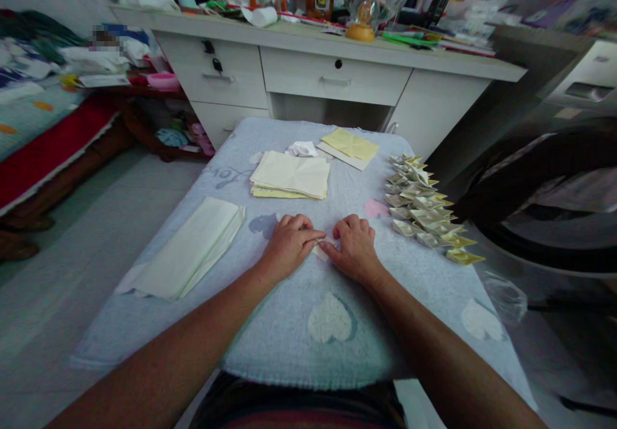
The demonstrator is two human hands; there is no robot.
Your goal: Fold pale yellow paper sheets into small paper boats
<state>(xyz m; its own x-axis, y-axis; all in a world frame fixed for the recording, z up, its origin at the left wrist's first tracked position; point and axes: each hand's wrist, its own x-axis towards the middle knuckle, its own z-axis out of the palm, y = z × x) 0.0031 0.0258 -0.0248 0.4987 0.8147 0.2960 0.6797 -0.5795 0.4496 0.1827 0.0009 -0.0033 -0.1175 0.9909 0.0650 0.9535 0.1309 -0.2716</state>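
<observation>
Pinching narrowly, the thumb and forefinger of the left hand (292,242) hold one small, pale piece of paper (319,253), which lies between the two hands. The thumb of the right hand (355,246) meets its other side, the remaining fingers curled on the cloth; whether they grip, I cannot tell.

Toward the body, a stretch of the fuzzy blue-grey cloth with heart prints (284,326) runs from the fingers to its rounded near edge, giving them room. Left of the fingers there is a narrower gap before one long, pale-green pile of folded paper (193,249), near the cloth's left edge. Just beyond the fingertips sits one stack of cream and yellow sheets (292,175), with one crumpled white paper (301,149) behind it. Farther off to the right, one yellow sheet (349,141) overlaps white paper (357,162). Right of the fingers, across a gap, pointed yellow-and-grey folded paper shapes (424,207) crowd along the right edge, more than a dozen, too tightly nested for an exact count.
</observation>
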